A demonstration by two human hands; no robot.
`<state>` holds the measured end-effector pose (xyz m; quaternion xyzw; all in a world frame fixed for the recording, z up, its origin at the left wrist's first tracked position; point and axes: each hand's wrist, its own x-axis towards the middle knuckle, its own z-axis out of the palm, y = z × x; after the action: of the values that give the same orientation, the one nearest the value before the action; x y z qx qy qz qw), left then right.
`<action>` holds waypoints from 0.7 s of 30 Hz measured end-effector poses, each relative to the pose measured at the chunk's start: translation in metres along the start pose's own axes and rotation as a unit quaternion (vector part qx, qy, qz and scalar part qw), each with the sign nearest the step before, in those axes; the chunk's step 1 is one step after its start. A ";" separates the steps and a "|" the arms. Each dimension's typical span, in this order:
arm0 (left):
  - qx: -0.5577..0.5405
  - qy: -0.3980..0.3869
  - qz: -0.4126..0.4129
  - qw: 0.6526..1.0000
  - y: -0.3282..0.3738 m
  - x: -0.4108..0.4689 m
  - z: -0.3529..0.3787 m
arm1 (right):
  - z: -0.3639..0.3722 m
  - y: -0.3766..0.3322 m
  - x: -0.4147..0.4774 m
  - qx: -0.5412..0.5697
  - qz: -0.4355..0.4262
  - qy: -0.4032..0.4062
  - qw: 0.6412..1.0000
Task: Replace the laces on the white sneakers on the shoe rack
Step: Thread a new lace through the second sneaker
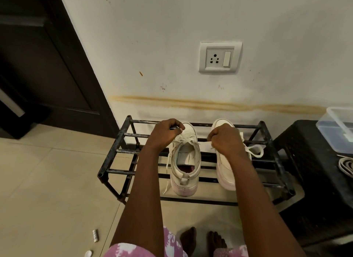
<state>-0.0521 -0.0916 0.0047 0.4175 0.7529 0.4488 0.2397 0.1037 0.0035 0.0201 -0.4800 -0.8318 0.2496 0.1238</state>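
Pink floral cloth [129, 251], beige tiles [47, 180], black rack [112, 151], stained wall [191, 17].

Nothing legible anywhere. Faint specks on the side of the white sneakers [184, 181], too small to read as letters. Bands on the small cylinder [95, 235] on the floor tiles, blurred beyond reading. Socket plate [219, 57] on the wall plain as far as can be made out.
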 end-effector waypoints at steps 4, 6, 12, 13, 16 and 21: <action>-0.014 -0.023 -0.012 1.000 0.000 0.001 0.006 | -0.020 0.020 0.014 0.010 0.087 0.018 0.996; -0.007 -0.035 -0.012 0.999 0.001 0.001 0.009 | -0.032 0.032 0.016 0.024 0.129 0.034 0.991; 0.003 -0.097 -0.016 0.995 -0.001 0.001 0.014 | -0.054 0.059 0.011 -0.009 0.198 0.115 0.973; 0.005 -0.106 -0.016 0.994 -0.002 0.000 0.013 | -0.059 0.063 0.009 -0.004 0.212 0.129 0.969; 0.017 -0.098 -0.031 0.995 -0.007 0.001 0.007 | -0.070 0.077 0.004 0.013 0.244 0.151 0.958; 0.030 -0.115 -0.142 0.983 -0.017 -0.003 -0.013 | -0.072 0.076 0.004 -0.003 0.234 0.125 0.964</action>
<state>-0.0673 -0.1043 -0.0044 0.3622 0.7851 0.3363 0.3733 0.1899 0.0603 0.0404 -0.6892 -0.6750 0.2069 0.1633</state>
